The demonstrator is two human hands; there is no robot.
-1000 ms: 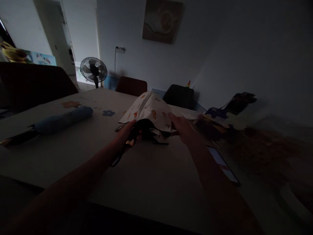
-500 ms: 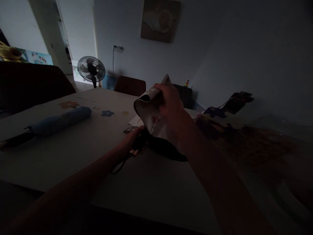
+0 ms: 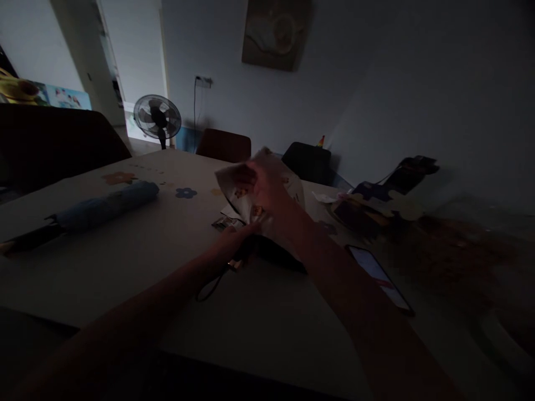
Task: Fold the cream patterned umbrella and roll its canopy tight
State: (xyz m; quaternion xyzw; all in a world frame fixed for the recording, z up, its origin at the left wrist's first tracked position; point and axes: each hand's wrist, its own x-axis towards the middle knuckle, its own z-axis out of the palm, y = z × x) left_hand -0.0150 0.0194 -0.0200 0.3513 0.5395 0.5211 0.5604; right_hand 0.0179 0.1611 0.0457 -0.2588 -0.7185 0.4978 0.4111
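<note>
In the dim light a pale cloth pouch with small brown printed figures stands tilted over the table, its lower part black. My right hand is closed on its upper part, fingers curled at the fabric edge and partly in shadow. Low on the near left side, my left hand grips the pouch; most of its fingers are hidden. Below that hand hang a gold-coloured clasp and a dark wrist strap. Just beyond it a small printed packet lies on the table.
On the white table lie a folded blue umbrella at left and a lit phone at right. Dark clutter and a blurred brownish heap fill the right side. Chairs and a fan stand beyond.
My right hand has moved down and left, and the upper part of the pouch has come down with it, showing more print. The phone has come into view. My left hand stays nearly in place.
</note>
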